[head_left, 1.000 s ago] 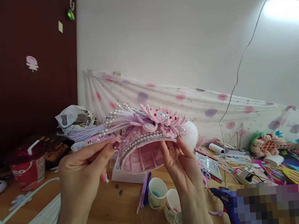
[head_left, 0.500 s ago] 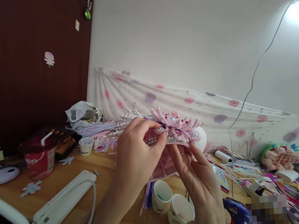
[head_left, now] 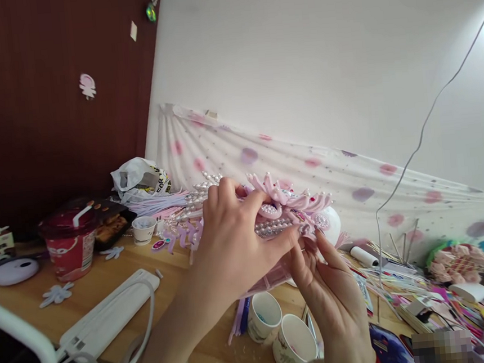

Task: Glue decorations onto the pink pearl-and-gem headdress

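Both hands are on a pink headdress-like ornament (head_left: 273, 193) trimmed with pearls, rows of silver beads and coloured gems; its exact kind is unclear. My left hand (head_left: 230, 244) grips its left side, fingers on top and thumb stretched along the lower edge. At the lower right edge, my right hand (head_left: 330, 292) pinches the ornament, its fingertips close to the left thumb. A rounded white form (head_left: 334, 224) shows behind on the right. Below the hands is a ribbed pink part (head_left: 270, 281), mostly covered. Pearl sprays (head_left: 198, 194) stick out at the left.
Two paper cups (head_left: 264, 317) with small beads stand below the hands. On the left are a power strip (head_left: 109, 314), a red drink cup (head_left: 70, 250) and a small cup (head_left: 144, 229). Craft strips (head_left: 443, 310) clutter the right, near a blue tool (head_left: 390, 349).
My left thumb has moved down and right, from the pearl-edged piece to the lower edge near my right fingertips. That pearl-edged piece is now more exposed. The camera view has shifted slightly.
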The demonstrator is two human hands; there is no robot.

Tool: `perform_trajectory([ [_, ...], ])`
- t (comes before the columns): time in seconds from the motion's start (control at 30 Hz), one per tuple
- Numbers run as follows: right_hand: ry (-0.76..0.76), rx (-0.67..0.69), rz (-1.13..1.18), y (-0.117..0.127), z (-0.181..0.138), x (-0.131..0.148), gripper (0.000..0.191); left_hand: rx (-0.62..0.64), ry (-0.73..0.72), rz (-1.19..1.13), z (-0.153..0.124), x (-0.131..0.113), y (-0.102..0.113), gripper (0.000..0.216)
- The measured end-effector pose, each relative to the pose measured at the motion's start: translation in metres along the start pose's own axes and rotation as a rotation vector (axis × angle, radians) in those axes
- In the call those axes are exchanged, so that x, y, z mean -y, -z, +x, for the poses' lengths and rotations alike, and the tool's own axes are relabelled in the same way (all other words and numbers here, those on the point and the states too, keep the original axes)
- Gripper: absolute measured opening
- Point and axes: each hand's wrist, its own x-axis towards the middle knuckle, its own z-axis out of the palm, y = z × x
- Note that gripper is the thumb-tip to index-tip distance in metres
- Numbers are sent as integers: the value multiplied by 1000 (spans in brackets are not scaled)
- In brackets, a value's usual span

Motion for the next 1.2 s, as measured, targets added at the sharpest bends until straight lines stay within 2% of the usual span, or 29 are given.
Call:
perform_trajectory([
  [0.1,-4,-8,-10,2,-1,0,18,13,-4,25,-2,1,-2,46],
  [0.37,-20,-17,-93,1,-5,6,17,13,-50,-27,-7,1,1,48],
  [0.7,16,4,-65,2,-9,1,23,95,-84,-30,-6,4,6,46],
  [0.83,53,-16,-65,-1,-10,-2,26,143,-89,-91,-4,9,6,43],
  [0.97,101,-32,-58,-4,-10,-4,24,217,-30,-200,-2,13,4,45],
  [1.1,102,24,-40,0,-10,-6,31,139,11,-266,-5,16,2,33],
  [1.2,116,99,-42,7,-8,-7,39,69,34,-419,-10,22,5,24],
])
